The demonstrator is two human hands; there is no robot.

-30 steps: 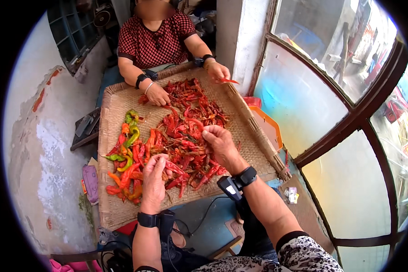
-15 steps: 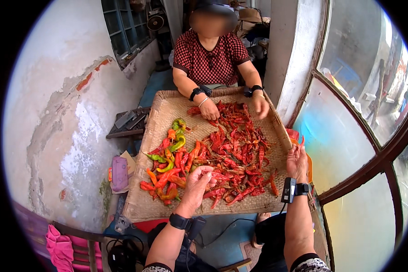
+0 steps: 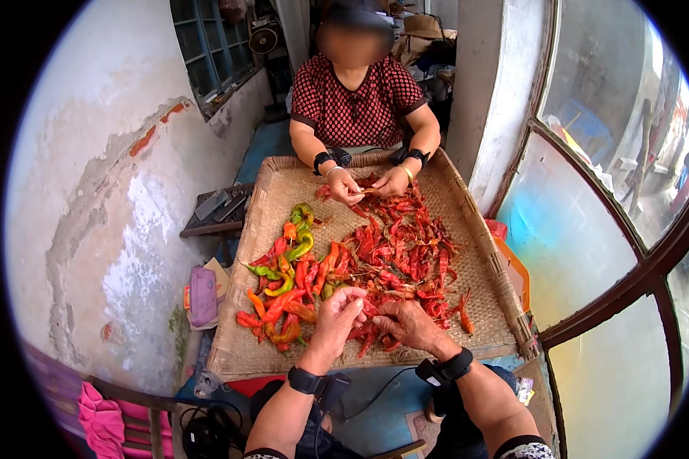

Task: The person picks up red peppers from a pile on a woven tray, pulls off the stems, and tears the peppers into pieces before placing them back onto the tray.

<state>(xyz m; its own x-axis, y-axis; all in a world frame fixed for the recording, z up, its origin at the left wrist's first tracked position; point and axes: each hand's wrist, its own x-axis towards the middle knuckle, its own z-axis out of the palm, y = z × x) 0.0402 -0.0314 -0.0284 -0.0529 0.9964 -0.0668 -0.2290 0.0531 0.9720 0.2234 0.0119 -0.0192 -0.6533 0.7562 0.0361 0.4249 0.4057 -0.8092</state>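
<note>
My left hand [image 3: 334,321] pinches a dried red chili pepper [image 3: 370,308] over the near part of a large woven tray [image 3: 497,321]. My right hand [image 3: 415,327] has its fingers closed at the pepper's other end, close beside the left; its fingertips are partly hidden. Beneath and beyond both hands spreads a heap of dried red chilies [image 3: 413,256]. To their left lies a group of fresher peppers [image 3: 287,294], red, orange, yellow and green.
Across the tray a person in a red-dotted top [image 3: 356,107] holds a thin pepper in both hands. An orange container [image 3: 514,271] stands beyond the tray's right edge. A purple pouch [image 3: 204,295] lies to the left, by the wall. Framed window panes [image 3: 570,237] rise at the right.
My right hand has come from the tray's right edge to meet my left; the pepper it held there is gone from view. The other person's hands have come together around a pepper.
</note>
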